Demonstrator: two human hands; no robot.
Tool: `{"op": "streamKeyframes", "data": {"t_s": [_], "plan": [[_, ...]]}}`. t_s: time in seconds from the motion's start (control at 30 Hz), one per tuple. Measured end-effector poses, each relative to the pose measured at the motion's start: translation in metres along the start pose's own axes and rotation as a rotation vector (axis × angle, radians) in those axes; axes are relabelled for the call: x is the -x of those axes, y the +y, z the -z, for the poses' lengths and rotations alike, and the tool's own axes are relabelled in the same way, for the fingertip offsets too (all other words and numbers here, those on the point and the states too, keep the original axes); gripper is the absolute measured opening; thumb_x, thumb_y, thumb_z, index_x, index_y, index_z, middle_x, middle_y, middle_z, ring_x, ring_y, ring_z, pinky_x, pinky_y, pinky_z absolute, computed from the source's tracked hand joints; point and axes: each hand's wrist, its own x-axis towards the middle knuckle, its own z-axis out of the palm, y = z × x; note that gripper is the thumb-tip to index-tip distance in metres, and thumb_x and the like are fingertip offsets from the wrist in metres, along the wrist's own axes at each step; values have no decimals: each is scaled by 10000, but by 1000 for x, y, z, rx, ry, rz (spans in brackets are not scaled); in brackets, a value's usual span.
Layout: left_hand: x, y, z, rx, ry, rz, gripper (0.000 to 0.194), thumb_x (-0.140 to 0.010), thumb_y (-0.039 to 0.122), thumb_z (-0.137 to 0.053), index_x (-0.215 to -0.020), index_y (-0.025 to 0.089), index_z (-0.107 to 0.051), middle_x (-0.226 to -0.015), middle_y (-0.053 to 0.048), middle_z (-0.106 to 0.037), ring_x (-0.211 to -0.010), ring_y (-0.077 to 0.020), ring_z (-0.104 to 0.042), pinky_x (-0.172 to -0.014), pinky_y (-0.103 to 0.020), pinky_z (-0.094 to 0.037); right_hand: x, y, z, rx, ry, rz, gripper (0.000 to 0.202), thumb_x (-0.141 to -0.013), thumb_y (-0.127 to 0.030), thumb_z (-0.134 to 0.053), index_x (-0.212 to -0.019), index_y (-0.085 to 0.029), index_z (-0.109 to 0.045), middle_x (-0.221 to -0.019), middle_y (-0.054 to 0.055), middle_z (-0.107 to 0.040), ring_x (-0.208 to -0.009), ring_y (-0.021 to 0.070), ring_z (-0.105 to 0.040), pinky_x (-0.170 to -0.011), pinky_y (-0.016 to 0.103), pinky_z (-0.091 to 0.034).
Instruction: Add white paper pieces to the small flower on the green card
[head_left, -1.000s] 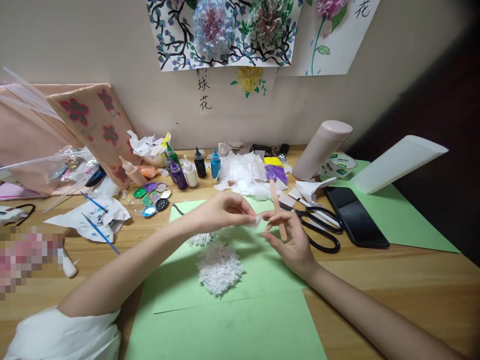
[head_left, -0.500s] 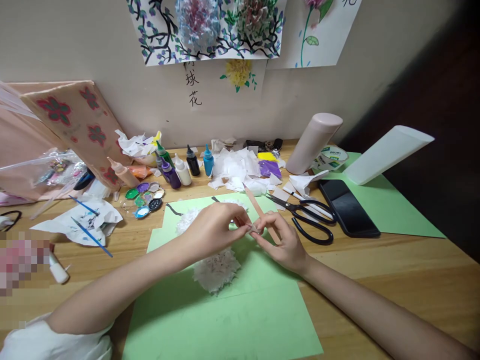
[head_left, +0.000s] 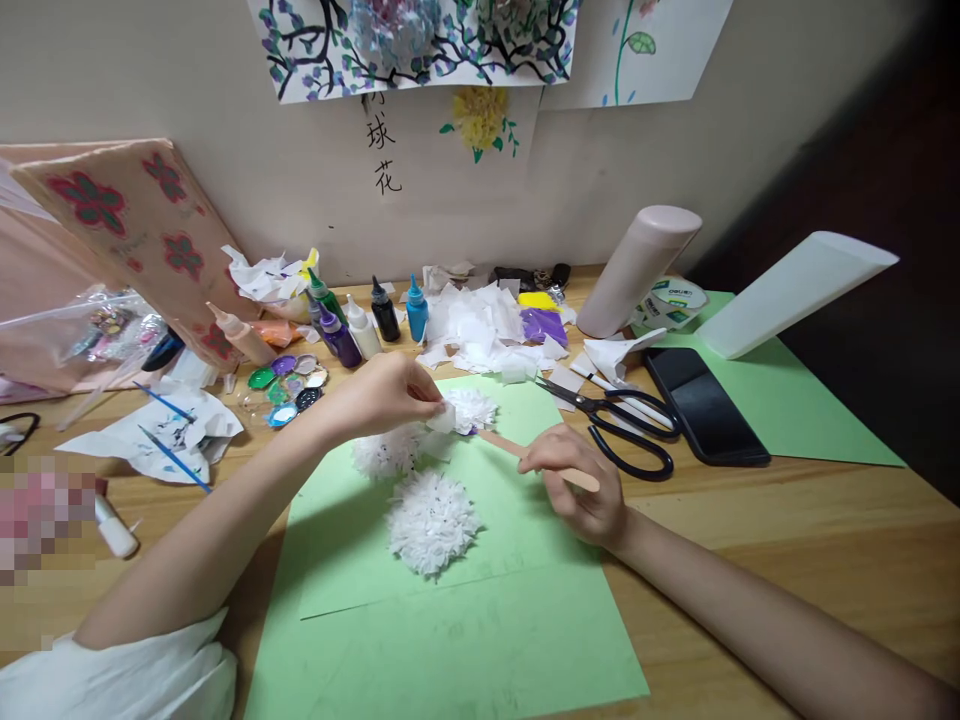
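Observation:
My left hand [head_left: 394, 395] pinches a small white piece of paper [head_left: 442, 419] by its edge, above the green sheet [head_left: 450, 640]. In my right hand [head_left: 581, 485] is a flat wooden craft stick [head_left: 504, 444], its far tip pointing left at the top paper flower. Three fluffy white paper flowers lie on the green sheet: a front one [head_left: 433, 525], a left one [head_left: 386, 452] partly beneath my left hand's shadow side, and a top one [head_left: 474, 410] beside the pinched paper. Whether the stick's tip touches that flower I cannot tell.
Black-handled scissors [head_left: 615, 415] and a phone [head_left: 705, 405] lie to the right. Behind are a pile of white paper pieces [head_left: 472, 325], paint bottles [head_left: 385, 312] and two tall bottles [head_left: 637, 270]. Paint caps [head_left: 282, 415] and brushes [head_left: 172, 460] sit at left.
My hands, together half a second ago over the sheet, have moved apart. The left went leftward with the paper piece; the craft stick in my right hand has swung down to point left.

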Motion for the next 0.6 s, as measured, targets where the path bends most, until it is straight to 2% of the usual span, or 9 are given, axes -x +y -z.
{"op": "streamKeyframes", "data": {"t_s": [0.13,0.33,0.47,0.6], "plan": [[-1,-3,6,63,-30,5,224,-703,358,-573,-774,189,-702,-760,-13,-709,-688,-135,-605,-579,-226,-426,1,1,-3,6,-87,-30,167,-821,-115,-411,-833,-216,-543,-672,27,-606,-636,166,-539,-586,311,-452],[1,-3,8,206,-214,-50,209,-727,359,-559,-810,220,-691,-817,13,-709,-730,-122,-592,-625,-209,-423,3,3,-3,-31,-151,-105,179,-820,-101,-437,-897,-209,-557,-759,43,-624,-716,170,-553,-645,321,-464],[0,-9,12,158,-185,-16,252,-711,430,-582,-800,224,-697,-766,10,-700,-689,-122,-577,-582,-212,-405,1,3,-3,-67,-187,-98,202,-830,-106,-436,-951,-204,-564,-801,52,-641,-758,174,-564,-675,330,-473],[1,-16,22,120,-134,19,308,-708,487,-573,-806,225,-700,-746,-5,-687,-675,-135,-568,-573,-233,-407,-1,2,-3,-87,-286,-95,201,-851,-136,-416,-970,-203,-563,-814,54,-645,-783,177,-569,-696,334,-475]]}}
